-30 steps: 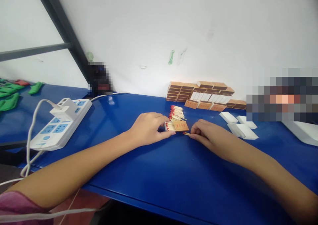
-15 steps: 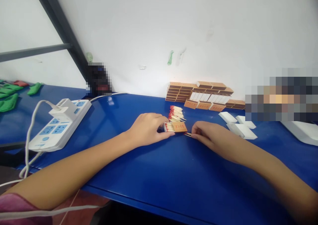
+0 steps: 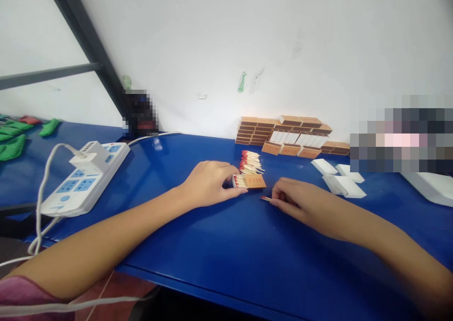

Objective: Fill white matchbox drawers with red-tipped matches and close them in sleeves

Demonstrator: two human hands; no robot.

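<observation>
My left hand [image 3: 208,184] grips a matchbox [image 3: 255,181] at its left end, thumb along the near side and fingers behind. The orange sleeve is slid partly off the tray, so red-headed matches show at the left. Between the thumb and fingers of my right hand [image 3: 292,197] are matches [image 3: 266,198], with red tips pointing left; how many I cannot tell. That hand is just right of the matchbox and apart from it. Just behind the box lies a pile of loose matches [image 3: 250,162], red heads to the left.
Stacked matchboxes [image 3: 256,131] line the wall at the back of the blue table [image 3: 212,250]. Several white trays [image 3: 348,187] lie to the right. On the left are a white power strip [image 3: 76,189] with cables and green cloth pieces [image 3: 12,146].
My right hand has drawn slightly down, taking the matches farther from the matchbox's near right corner. My left hand and the box have hardly moved.
</observation>
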